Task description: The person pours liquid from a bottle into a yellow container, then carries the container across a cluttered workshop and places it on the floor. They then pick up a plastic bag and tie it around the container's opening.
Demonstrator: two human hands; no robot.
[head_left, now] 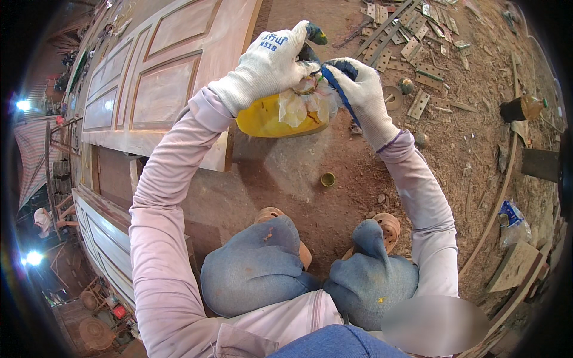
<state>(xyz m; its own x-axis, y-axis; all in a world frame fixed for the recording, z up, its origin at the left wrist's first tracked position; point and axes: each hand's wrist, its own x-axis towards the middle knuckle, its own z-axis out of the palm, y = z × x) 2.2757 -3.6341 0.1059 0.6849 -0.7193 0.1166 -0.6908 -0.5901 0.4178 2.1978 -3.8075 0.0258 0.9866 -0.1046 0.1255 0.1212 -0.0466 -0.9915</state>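
Observation:
A jug of yellow liquid rests on the dirt floor in front of me, with crumpled clear plastic film around its neck. My left hand, in a white knit glove with dark-coated fingers, is closed at the film's top, its index finger raised. Close beside it, my right hand, in a similar glove with a blue palm, has thumb and fingers pinched together. What lies between those fingertips is too small to make out. A small round yellow-green cap lies on the ground nearer my feet.
Panelled wooden doors lie to the left. Perforated metal plates and scraps are scattered at the far right. A bottle of dark liquid, a crumpled plastic bag and a wooden board are along the right side.

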